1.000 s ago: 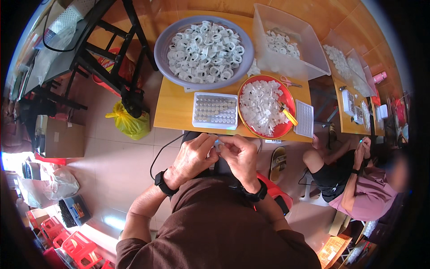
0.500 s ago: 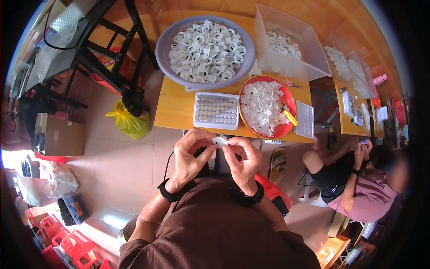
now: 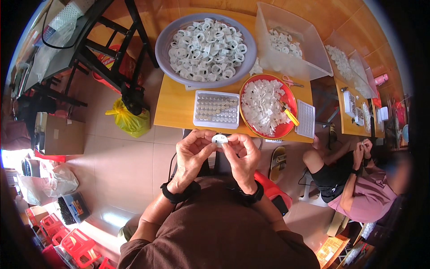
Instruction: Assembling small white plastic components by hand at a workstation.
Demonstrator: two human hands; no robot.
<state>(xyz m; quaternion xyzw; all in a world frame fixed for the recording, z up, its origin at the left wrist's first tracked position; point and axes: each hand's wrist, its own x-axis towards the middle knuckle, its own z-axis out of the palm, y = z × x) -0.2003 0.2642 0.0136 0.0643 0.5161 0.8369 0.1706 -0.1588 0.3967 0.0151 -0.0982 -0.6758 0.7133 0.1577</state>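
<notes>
Both of my hands meet just below the front edge of the wooden table (image 3: 177,112). My left hand (image 3: 193,152) and my right hand (image 3: 242,154) pinch a small white round plastic part (image 3: 219,140) between their fingertips. Straight ahead on the table sits a white tray of small grey round pieces (image 3: 217,109). To its right is a red round tray (image 3: 264,107) piled with white plastic parts and a yellow-handled tool (image 3: 289,115). Farther back stands a grey basin (image 3: 205,44) full of white ring-shaped parts.
A clear plastic bin (image 3: 291,45) with a few white parts stands at the back right; a white flat grid tray (image 3: 307,119) lies at the table's right edge. Another person (image 3: 358,179) sits to my right. A black metal stand (image 3: 107,49) and yellow bag (image 3: 130,119) are left.
My hands have lifted slightly and come closer together around the white part; the view has shifted a little. The things on the table have not moved.
</notes>
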